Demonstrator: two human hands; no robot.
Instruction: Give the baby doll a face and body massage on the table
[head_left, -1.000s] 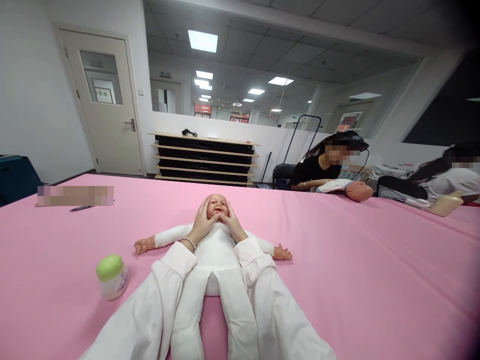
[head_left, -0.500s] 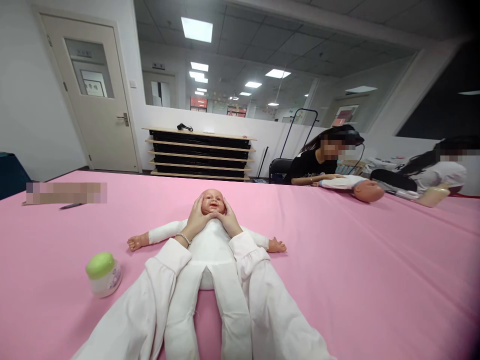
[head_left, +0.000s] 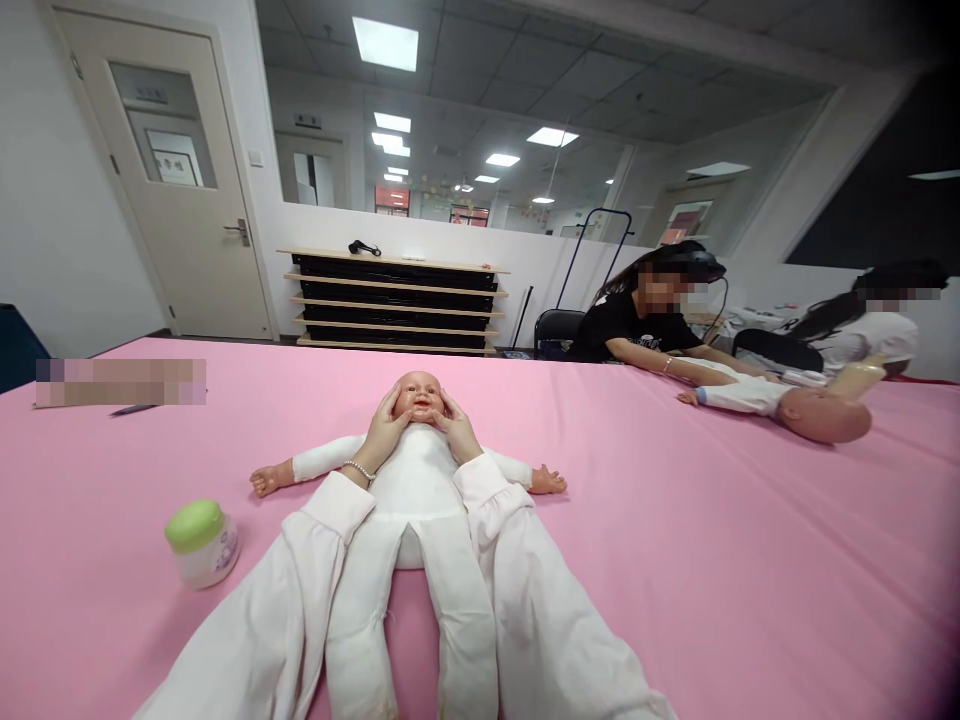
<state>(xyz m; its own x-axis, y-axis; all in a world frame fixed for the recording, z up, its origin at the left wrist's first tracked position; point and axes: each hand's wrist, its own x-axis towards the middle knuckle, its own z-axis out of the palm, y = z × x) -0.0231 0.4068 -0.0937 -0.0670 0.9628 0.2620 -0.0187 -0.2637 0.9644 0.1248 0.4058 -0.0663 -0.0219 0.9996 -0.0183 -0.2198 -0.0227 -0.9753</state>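
Note:
A baby doll with a white cloth body lies on its back, its head away from me and its arms spread wide. My left hand cups one side of the doll's face, fingers along the temple and thumb beside the mouth. On the opposite cheek, my right hand is placed the same way. Between the two thumbs the mouth and chin show. A beaded bracelet circles my left wrist. To the left of the doll stands a jar with a green lid, touched by neither hand.
Pink cloth covers the table. At the right, a co-worker leans over another doll, near a pale bottle. A second person sits farther right. A blurred-out item lies at the far left. Shelves stand behind the table.
My thumbs have moved apart, from together at the chin outward toward the cheeks. The co-worker's doll has shifted to the right and nearer. My view has shifted slightly.

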